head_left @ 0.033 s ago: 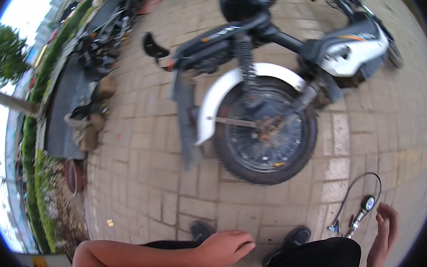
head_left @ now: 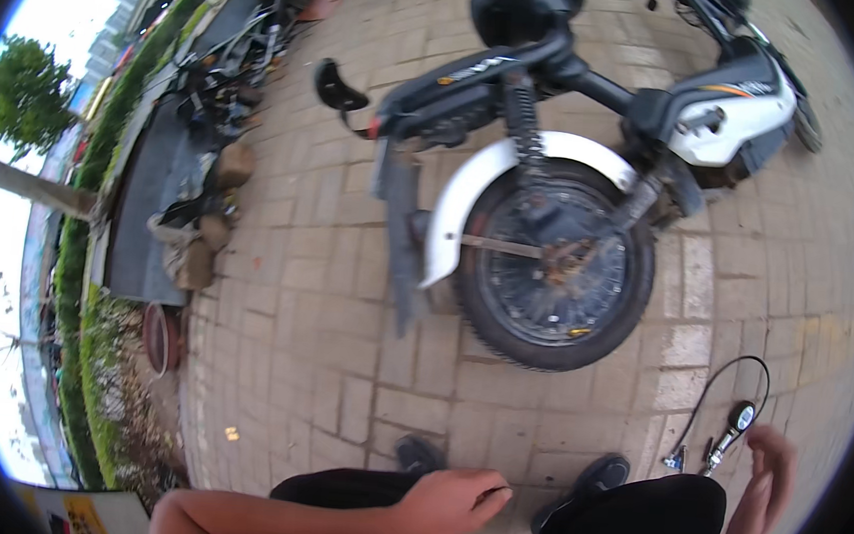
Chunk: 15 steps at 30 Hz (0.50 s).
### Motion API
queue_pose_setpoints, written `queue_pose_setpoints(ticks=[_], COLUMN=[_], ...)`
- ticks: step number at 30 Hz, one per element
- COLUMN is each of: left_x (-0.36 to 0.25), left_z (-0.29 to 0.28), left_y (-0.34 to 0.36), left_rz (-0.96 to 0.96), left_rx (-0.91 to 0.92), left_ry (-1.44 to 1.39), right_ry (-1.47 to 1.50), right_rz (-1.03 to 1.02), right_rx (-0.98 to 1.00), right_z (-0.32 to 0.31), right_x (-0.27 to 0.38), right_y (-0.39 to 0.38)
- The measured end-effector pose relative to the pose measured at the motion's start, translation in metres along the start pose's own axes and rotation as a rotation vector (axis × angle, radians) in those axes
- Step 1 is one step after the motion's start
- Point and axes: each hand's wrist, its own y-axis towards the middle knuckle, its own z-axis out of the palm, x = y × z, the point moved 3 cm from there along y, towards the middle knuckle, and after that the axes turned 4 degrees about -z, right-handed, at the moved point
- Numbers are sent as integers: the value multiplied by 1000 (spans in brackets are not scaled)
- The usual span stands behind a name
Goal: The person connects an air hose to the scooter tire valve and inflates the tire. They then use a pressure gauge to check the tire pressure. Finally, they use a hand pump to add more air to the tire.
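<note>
A black and white electric scooter [head_left: 723, 135] leans low on the paving, its spoked wheel [head_left: 634, 313] and white mudguard facing me. My left hand [head_left: 451, 502] rests over my dark-trousered lap, its fingers curled in; whatever they hold, if anything, is hidden. At the lower right my right hand [head_left: 769, 480] is raised beside my knee, fingers loosely bent and apart, holding nothing I can see. Just left of its fingertips lies a tyre inflator with a round gauge [head_left: 742, 415]. A thin black hose [head_left: 702, 397] loops from it to a metal end piece.
Stones or lumps [head_left: 192, 264] and dark scrap parts [head_left: 254, 43] line a grey slab [head_left: 145, 215] on the left. A reddish round pot [head_left: 156, 336] stands by the planted border. My shoes [head_left: 599, 478] are on the brick paving [head_left: 321, 344].
The scooter, inflator and left-hand border have shifted to the right in the picture as the view turned. My hands keep nearly the same pose; the right fingers sit slightly lower.
</note>
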Motion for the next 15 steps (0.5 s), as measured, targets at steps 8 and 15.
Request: queue_pose_setpoints(ticks=[8,15], left_x=[-4,-1], left_z=[9,-21], left_y=[-21,-170], left_rz=[143,173], left_rx=[-487,-1042], left_ry=[-377,-245], right_ry=[-245,1204], right_rz=[-24,1132], right_rx=[598,791], right_z=[223,295], right_x=[40,195], right_y=[5,-122])
